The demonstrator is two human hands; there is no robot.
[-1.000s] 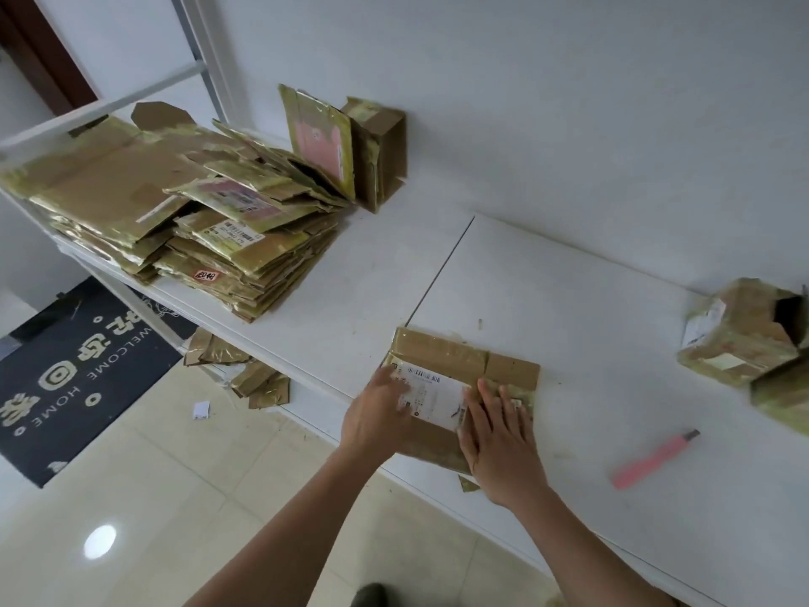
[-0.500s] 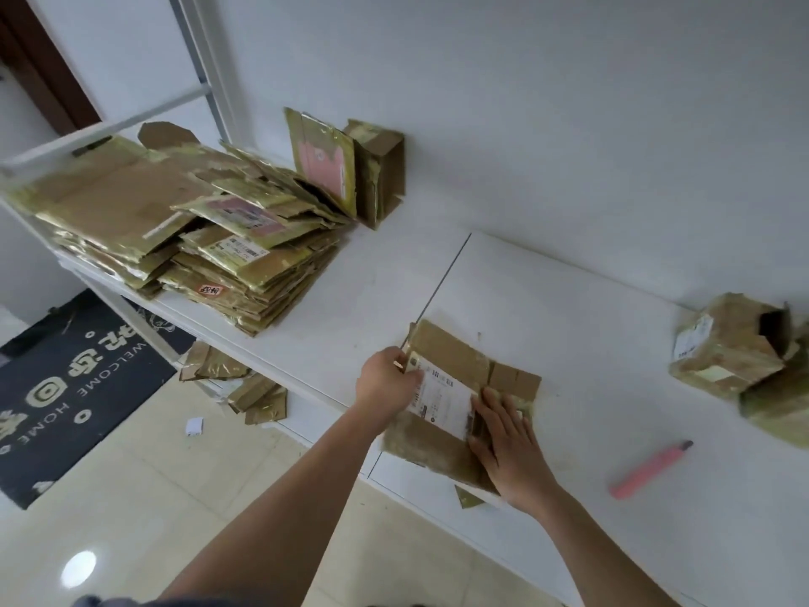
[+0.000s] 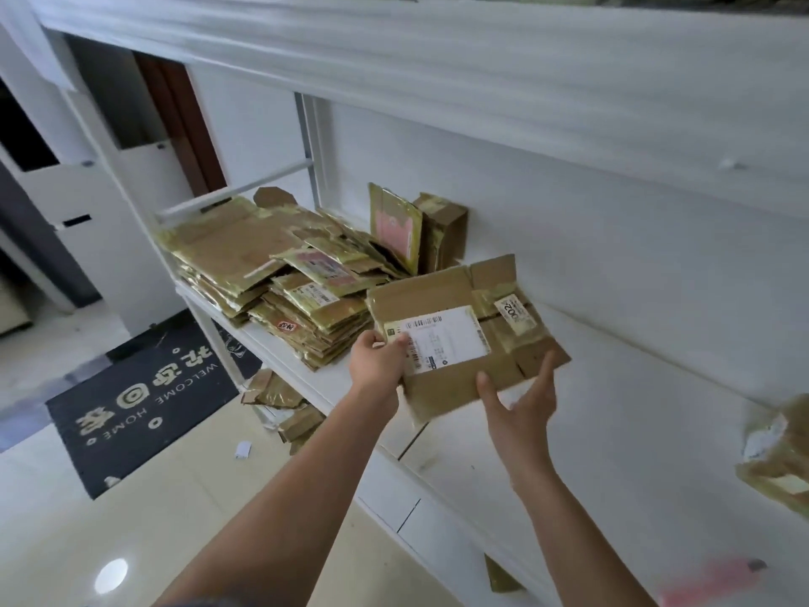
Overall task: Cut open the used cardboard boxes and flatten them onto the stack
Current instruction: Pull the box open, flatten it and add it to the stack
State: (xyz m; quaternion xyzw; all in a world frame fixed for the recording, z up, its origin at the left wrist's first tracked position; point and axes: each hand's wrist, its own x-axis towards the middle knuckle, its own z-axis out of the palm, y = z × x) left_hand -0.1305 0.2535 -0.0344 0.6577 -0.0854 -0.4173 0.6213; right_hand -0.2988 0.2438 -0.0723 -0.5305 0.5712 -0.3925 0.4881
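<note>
bare shelf (image 3: 634, 431), stack (image 3: 280, 282) leftward

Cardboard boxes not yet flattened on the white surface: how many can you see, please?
2: one box upright behind the stack, one at the right edge; more may lie out of frame.

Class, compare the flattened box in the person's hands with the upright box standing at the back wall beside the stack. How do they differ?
The flattened box is collapsed flat and held off the shelf; the upright box keeps its shape and stands on it. The flattened box shows a white label; the upright box shows none. Both are brown taped cardboard.

Matt cardboard box (image 3: 455, 339), glossy tape; smooth white shelf (image 3: 613, 409)
</note>
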